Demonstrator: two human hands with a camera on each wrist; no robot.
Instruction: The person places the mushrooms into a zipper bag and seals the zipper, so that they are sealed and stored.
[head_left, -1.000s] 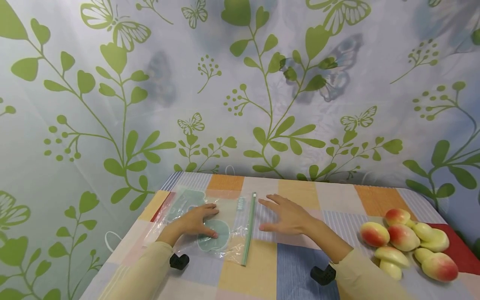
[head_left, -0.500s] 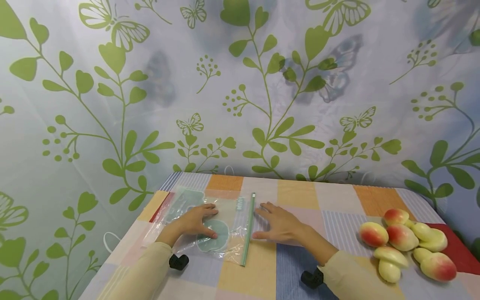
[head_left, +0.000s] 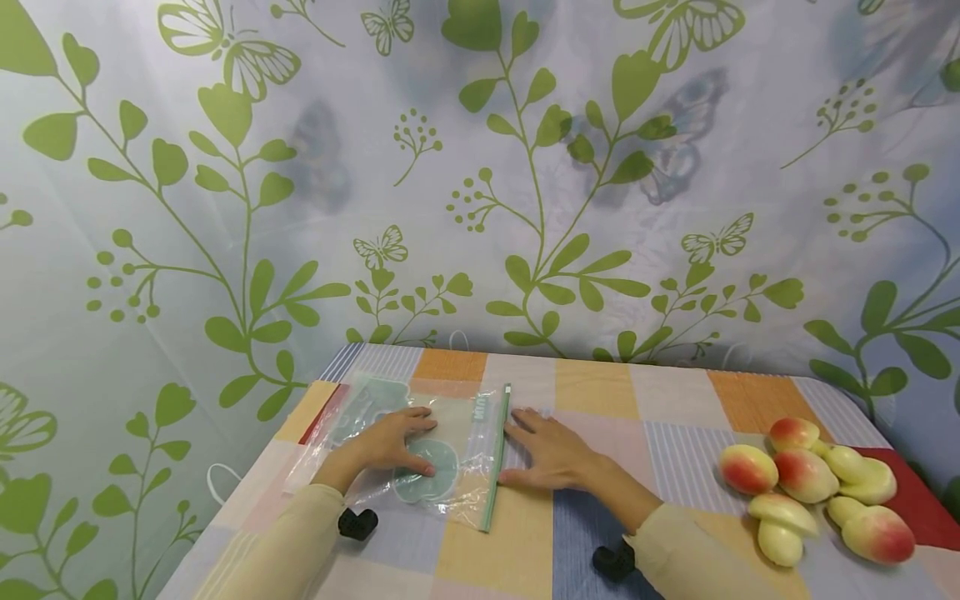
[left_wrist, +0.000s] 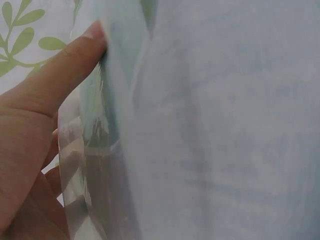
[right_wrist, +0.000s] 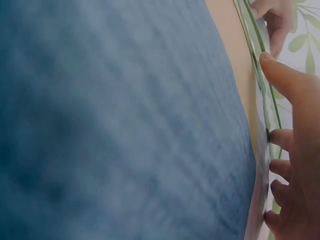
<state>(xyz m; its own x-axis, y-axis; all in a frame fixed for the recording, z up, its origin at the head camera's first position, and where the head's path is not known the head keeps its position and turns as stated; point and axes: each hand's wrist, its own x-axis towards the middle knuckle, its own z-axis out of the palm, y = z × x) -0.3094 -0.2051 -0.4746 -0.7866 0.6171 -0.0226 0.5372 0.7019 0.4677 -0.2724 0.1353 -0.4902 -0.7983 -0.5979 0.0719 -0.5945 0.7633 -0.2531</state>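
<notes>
A clear zip bag (head_left: 468, 479) with pale green printed patches lies flat on the tablecloth, its green zip strip (head_left: 495, 467) running along the right edge. My left hand (head_left: 384, 446) rests on the middle of the bag, fingers spread; the left wrist view shows its thumb (left_wrist: 75, 65) against the plastic. On the other side, my right hand (head_left: 553, 454) is lowered beside the strip with fingers apart and relaxed. In the right wrist view its thumb (right_wrist: 280, 75) and fingertips are right at the green strip (right_wrist: 260, 45). Neither hand is curled round anything.
At the right of the table sit several red-and-yellow, peach-like pieces (head_left: 806, 475) and a pale mushroom-shaped piece (head_left: 783, 529). The patchwork tablecloth (head_left: 600, 387) reaches back to a leaf-and-butterfly patterned curtain (head_left: 420, 183). Black cameras (head_left: 358, 523) are worn at both wrists.
My right hand has moved left and down until its fingertips reach the green zip strip. The left hand and the bag have stayed in place.
</notes>
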